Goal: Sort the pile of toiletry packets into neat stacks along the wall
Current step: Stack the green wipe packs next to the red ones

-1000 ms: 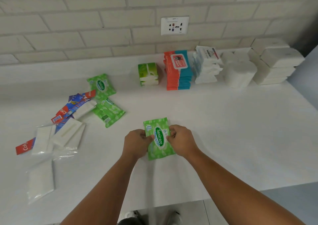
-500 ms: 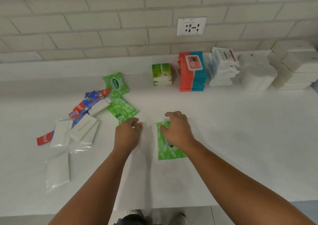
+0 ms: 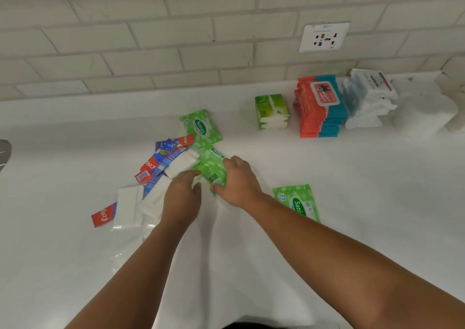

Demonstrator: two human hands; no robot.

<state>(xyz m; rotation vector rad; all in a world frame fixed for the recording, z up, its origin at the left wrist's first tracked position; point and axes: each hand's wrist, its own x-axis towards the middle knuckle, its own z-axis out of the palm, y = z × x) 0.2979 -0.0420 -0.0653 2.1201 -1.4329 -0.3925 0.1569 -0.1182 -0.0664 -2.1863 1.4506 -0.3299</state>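
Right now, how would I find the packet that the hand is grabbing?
Find the messy pile on the left of the white counter. At its right edge sits the middle green packet, between the far green packet and the lone green packet. Only it is gripped by the right hand.

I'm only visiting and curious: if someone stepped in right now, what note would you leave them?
Right grip holds a green packet at the pile; left grip is at its edge, hold unclear.
Far packet and near packet lie loose.
Done: tissue stack, red stack, white stack at the wall.
Left: stack these, the toothpaste, the white sachets.
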